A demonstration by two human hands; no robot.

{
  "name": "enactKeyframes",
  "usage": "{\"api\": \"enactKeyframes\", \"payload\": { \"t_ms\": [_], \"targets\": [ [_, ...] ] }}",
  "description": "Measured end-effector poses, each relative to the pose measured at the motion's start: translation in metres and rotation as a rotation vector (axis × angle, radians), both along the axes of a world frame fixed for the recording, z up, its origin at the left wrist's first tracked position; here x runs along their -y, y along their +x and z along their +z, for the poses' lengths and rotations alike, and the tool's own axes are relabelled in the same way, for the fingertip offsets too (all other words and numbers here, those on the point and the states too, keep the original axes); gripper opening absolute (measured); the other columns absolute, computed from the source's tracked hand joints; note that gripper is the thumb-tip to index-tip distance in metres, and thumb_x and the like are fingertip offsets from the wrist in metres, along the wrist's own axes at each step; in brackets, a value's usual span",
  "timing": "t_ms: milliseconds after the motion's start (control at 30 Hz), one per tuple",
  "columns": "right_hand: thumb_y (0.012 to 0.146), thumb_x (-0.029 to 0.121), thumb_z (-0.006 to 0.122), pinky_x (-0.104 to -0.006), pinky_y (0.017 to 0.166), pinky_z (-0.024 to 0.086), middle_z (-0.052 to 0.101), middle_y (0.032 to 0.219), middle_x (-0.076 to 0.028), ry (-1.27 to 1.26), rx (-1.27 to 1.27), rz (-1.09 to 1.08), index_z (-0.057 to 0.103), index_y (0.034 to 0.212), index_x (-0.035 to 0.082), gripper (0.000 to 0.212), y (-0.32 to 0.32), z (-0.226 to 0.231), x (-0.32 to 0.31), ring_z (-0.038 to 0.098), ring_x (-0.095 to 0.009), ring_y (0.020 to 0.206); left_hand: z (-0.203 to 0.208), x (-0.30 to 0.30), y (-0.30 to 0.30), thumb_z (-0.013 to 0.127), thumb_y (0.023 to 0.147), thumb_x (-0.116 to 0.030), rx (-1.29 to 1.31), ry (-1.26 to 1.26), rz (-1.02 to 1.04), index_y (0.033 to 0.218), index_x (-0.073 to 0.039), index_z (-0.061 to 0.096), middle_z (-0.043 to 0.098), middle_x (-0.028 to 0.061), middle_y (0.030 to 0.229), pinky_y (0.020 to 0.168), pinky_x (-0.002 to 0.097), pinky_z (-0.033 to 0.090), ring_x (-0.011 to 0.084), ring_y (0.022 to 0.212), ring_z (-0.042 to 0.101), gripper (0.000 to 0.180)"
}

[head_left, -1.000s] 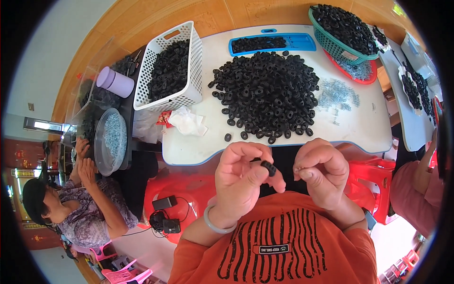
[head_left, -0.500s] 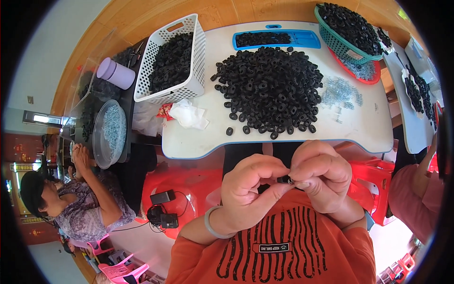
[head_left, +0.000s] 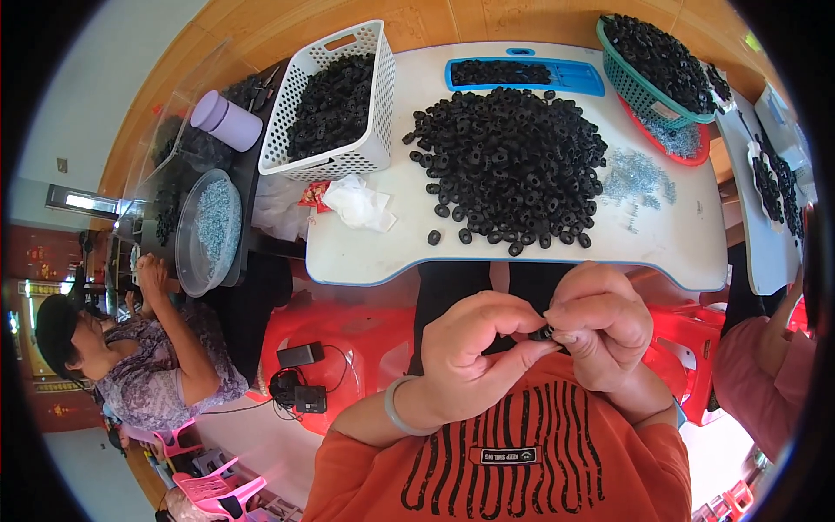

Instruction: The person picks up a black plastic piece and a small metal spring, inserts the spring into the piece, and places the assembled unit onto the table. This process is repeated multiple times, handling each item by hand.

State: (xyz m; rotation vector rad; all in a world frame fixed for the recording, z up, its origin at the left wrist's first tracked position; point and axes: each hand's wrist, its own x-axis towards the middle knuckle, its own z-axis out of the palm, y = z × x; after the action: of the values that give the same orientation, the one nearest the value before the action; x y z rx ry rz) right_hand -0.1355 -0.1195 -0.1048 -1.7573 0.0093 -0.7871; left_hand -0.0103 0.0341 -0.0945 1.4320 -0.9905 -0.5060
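My left hand [head_left: 477, 352] is closed in a pinch, with a small black plastic cord-lock piece [head_left: 543, 333] between thumb and forefinger. Against it press the pinched fingertips of my right hand [head_left: 606, 327]; whatever they grip is too small and covered to make out. Both hands are held in front of my orange shirt, just off the table's near edge. Beyond them a large heap of similar black pieces [head_left: 513, 165] lies on the white table [head_left: 374, 261]. Right of the heap are scattered small metal springs [head_left: 637, 177].
Left on the table stand a white basket [head_left: 380, 139] of black pieces and crumpled tissue [head_left: 358, 204]. A blue tray [head_left: 589, 80] lies behind the heap. At the far right, a green basket [head_left: 639, 85] overlaps a red tray [head_left: 701, 150] of springs. Another person [head_left: 165, 357] sits left.
The view has shifted slightly, so the table things appear a little further right. My hands stay together in the same pinch, and the black piece is now more covered by the fingertips.
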Motion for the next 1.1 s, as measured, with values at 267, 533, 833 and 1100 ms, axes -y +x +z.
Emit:
{"api": "enactKeyframes", "payload": {
  "t_ms": [267,533,833,1100],
  "targets": [
    [0.097,0.008,0.073,-0.0298,0.071,0.053,0.067,0.103,-0.01,-0.06,-0.004,0.098,0.078,0.115,0.001,0.02,0.016,-0.001,-0.004,0.063,-0.019,0.084,-0.007,-0.017,0.014,0.087,0.08,0.003,0.001,0.0,-0.019,0.102,0.0,0.071,0.073,0.0127,0.103,0.067,0.0242,0.049,0.0139,0.082,0.067,0.027],
    [0.104,0.016,0.065,-0.0275,0.071,0.052,0.067,0.105,-0.011,0.307,-0.033,0.064,0.069,0.125,-0.005,0.03,0.02,-0.015,-0.003,0.063,-0.016,0.082,-0.017,-0.023,0.021,0.085,0.08,0.01,-0.13,-0.05,-0.039,0.106,0.003,0.07,0.071,0.0161,0.107,0.078,0.0284,0.055,0.0176,0.089,0.069,0.031],
    [0.095,0.004,0.067,-0.0274,0.074,0.053,0.072,0.088,-0.004,0.09,-0.481,-0.42,0.075,0.104,-0.001,0.012,0.099,0.021,0.175,0.066,-0.011,0.08,0.059,-0.002,0.02,0.079,0.084,0.014,-0.192,-0.056,-0.034,0.108,0.005,0.069,0.073,0.0178,0.112,0.086,0.0292,0.057,0.0198,0.096,0.071,0.027],
    [0.093,0.004,0.067,-0.0298,0.075,0.055,0.073,0.087,-0.006,0.014,-0.417,-0.382,0.075,0.102,-0.001,0.012,0.22,0.188,0.292,0.068,-0.013,0.08,0.19,0.031,0.058,0.081,0.088,0.004,-0.188,0.073,0.092,0.103,0.002,0.073,0.077,0.0105,0.102,0.076,0.0257,0.059,0.0141,0.085,0.074,0.017]
  ]
}}
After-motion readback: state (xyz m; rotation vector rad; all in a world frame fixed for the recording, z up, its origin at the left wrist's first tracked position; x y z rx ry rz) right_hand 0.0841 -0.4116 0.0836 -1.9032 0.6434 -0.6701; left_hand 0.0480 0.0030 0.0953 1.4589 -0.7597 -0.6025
